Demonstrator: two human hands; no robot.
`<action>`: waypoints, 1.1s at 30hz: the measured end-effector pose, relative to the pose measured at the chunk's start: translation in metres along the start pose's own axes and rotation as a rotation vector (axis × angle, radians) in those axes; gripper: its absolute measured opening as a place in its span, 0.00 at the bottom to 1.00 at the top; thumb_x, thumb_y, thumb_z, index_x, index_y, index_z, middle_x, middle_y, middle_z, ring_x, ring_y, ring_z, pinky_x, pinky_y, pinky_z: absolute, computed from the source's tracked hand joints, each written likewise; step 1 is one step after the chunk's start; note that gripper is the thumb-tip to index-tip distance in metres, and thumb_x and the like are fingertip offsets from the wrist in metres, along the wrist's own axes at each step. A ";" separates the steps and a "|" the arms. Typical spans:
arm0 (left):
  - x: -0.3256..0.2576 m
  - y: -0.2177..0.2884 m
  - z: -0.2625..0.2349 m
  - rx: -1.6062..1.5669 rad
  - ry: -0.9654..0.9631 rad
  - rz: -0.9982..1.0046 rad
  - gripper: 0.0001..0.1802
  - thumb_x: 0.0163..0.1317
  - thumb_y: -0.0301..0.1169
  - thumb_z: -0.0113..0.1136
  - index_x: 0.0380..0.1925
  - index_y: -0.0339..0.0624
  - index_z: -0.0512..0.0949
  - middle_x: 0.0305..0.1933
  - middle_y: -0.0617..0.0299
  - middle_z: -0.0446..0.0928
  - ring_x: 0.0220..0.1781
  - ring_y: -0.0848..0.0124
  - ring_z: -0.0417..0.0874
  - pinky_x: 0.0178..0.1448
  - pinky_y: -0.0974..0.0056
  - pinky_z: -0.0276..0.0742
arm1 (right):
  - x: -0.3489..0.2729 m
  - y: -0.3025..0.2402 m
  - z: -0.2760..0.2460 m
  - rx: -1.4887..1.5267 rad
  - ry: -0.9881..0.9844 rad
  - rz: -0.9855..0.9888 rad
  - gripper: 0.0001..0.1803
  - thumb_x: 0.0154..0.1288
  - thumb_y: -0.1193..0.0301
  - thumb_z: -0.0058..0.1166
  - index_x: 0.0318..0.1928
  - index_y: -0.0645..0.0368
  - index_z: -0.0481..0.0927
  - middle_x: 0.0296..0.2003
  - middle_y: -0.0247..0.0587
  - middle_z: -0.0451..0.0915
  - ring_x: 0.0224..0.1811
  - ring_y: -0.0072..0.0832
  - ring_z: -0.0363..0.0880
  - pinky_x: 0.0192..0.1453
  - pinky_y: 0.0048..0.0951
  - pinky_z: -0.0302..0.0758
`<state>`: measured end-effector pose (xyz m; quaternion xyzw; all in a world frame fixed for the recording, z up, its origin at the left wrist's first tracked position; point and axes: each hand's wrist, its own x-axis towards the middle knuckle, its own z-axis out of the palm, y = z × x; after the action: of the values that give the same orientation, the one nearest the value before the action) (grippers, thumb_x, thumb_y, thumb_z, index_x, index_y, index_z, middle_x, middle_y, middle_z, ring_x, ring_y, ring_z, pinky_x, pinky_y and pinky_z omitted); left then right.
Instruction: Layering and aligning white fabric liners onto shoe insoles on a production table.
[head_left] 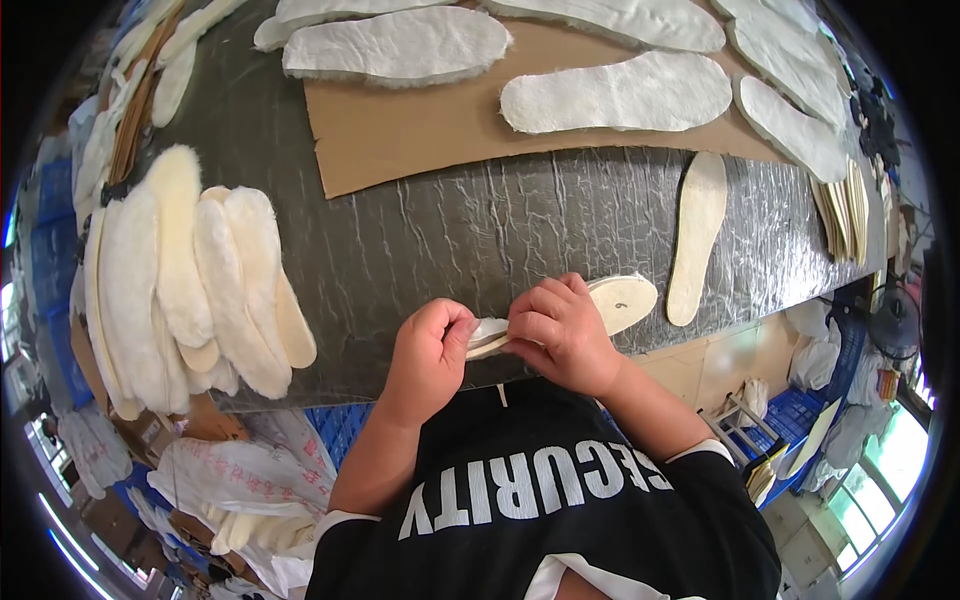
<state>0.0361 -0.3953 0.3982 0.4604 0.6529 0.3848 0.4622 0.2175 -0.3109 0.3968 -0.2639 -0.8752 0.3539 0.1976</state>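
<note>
Near the front edge of the table, both hands hold a cream insole (622, 303) with a small handwritten mark on its far end. My left hand (430, 355) pinches its left end, thumb against bent fingers. My right hand (562, 335) grips its middle, fingers curled over the top and hiding part of it. Between the hands, a bit of white lining (488, 328) shows on the insole's edge. To the right of my hands, a single flat cream insole (697, 238) lies lengthwise on the table.
A pile of fluffy white insoles (180, 270) lies at the left. Across the back, a cardboard sheet (410, 125) bears white fleece insole pieces (615, 93). Cream insoles (842, 215) stand bunched at the right edge. Beyond the front edge are plastic bags (240, 475) and blue crates (775, 420).
</note>
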 end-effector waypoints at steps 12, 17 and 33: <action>0.000 0.000 0.008 0.140 0.121 0.258 0.06 0.63 0.25 0.56 0.28 0.37 0.71 0.29 0.56 0.76 0.30 0.63 0.75 0.38 0.64 0.71 | 0.005 -0.002 0.000 0.014 -0.028 0.157 0.15 0.45 0.70 0.66 0.34 0.52 0.76 0.31 0.30 0.76 0.35 0.33 0.73 0.38 0.35 0.64; -0.007 -0.003 0.006 0.009 0.112 0.156 0.05 0.61 0.26 0.59 0.30 0.38 0.73 0.31 0.57 0.76 0.32 0.61 0.75 0.41 0.63 0.71 | 0.005 -0.002 -0.002 -0.019 -0.083 0.103 0.11 0.45 0.69 0.65 0.31 0.53 0.79 0.31 0.29 0.77 0.35 0.32 0.73 0.39 0.35 0.65; -0.007 -0.007 -0.008 0.139 0.041 0.472 0.14 0.39 0.15 0.69 0.25 0.38 0.76 0.30 0.58 0.77 0.33 0.63 0.77 0.36 0.64 0.74 | -0.006 -0.001 -0.028 -0.110 -0.202 0.270 0.23 0.40 0.61 0.70 0.40 0.51 0.80 0.36 0.31 0.79 0.41 0.31 0.76 0.46 0.34 0.64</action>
<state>0.0279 -0.4043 0.3955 0.6232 0.5614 0.4453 0.3133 0.2366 -0.3007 0.4156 -0.3526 -0.8652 0.3537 0.0445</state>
